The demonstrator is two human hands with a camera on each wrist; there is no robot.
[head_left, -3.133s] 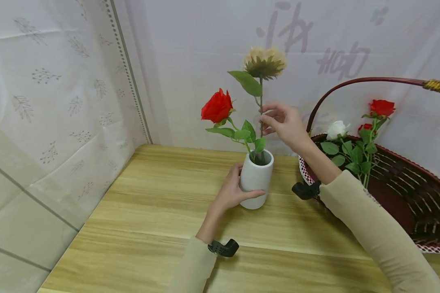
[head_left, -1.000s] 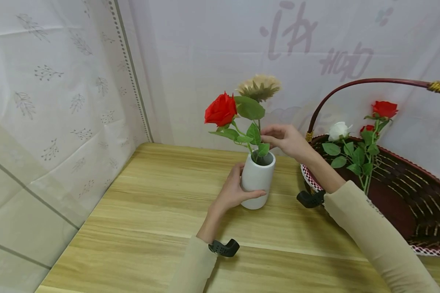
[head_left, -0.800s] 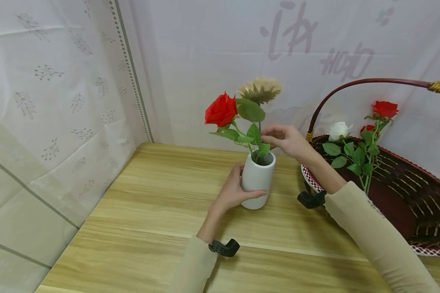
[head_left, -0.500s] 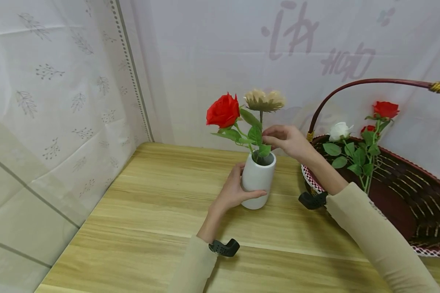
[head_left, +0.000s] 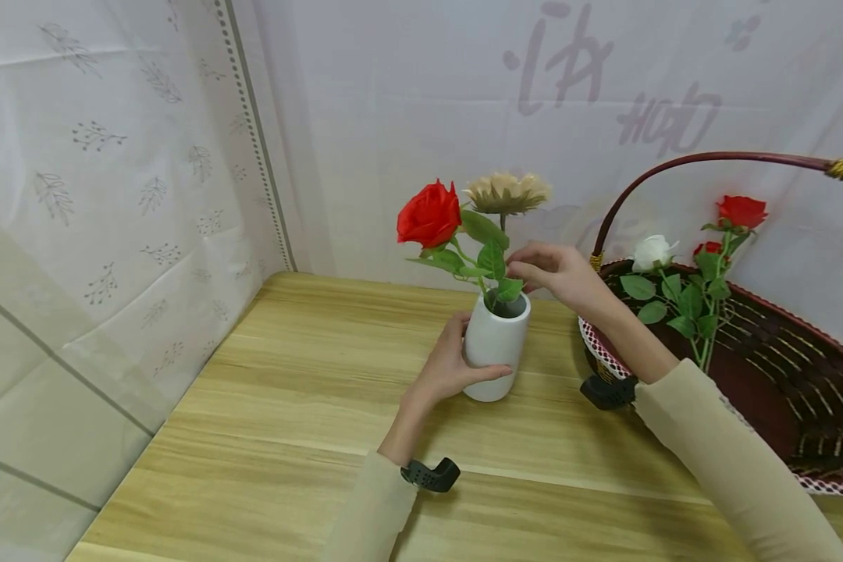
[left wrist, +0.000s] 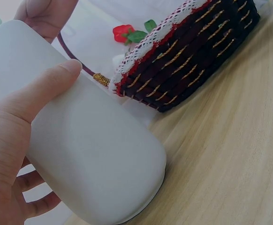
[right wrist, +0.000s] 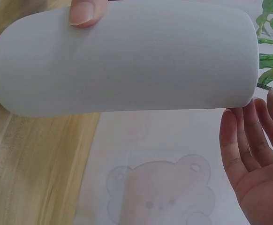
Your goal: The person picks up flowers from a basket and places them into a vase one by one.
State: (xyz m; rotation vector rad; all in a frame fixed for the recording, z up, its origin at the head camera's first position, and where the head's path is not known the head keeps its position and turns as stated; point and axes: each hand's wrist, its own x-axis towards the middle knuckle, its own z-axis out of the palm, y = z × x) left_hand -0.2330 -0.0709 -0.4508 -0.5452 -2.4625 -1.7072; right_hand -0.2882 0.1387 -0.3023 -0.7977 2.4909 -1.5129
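One red rose (head_left: 430,215) and one cream flower (head_left: 508,194) stand in the white vase (head_left: 496,343) on the bench (head_left: 309,375). Your left hand (head_left: 446,371) grips the vase; I cannot tell if your right hand (head_left: 560,275) pinches a stem (head_left: 503,223).

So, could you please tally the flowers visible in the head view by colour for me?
Red flowers: 3
White flower: 1
Cream flower: 1
Total: 5
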